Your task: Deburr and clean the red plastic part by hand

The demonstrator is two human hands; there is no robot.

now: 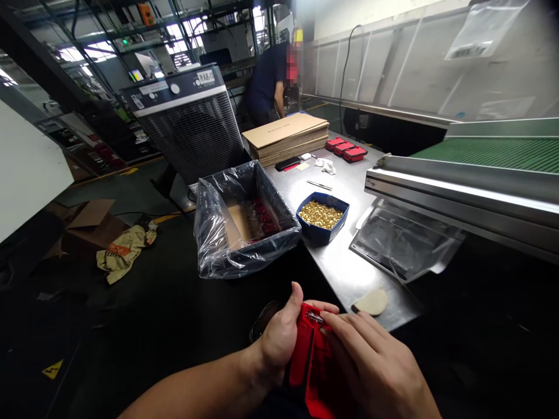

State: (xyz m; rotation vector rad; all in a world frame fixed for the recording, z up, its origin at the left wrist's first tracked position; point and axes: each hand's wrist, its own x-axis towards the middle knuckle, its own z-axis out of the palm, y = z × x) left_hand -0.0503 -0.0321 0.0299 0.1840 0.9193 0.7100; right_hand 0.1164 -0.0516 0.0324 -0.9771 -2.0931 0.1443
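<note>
My left hand (282, 333) grips a red plastic case (301, 355) from its left side, thumb pointing up along the edge. The case is open, with a dark strip between its two red parts. At its upper end sit small shiny metal pieces (314, 317). Fingertips of my right hand (379, 358) pinch at these pieces, and that hand covers the right part of the case. Beyond my hands, a blue bin (321, 233) full of small brass-coloured parts (321, 214) stands on the metal table (334, 265).
Left of the bin is a plastic-lined crate (247, 262) with red items inside. Behind lie stacked cardboard sheets (283, 131) and several red cases (354, 153). A green conveyor (502, 152) borders the right. A co-worker (266, 81) bends over at the back.
</note>
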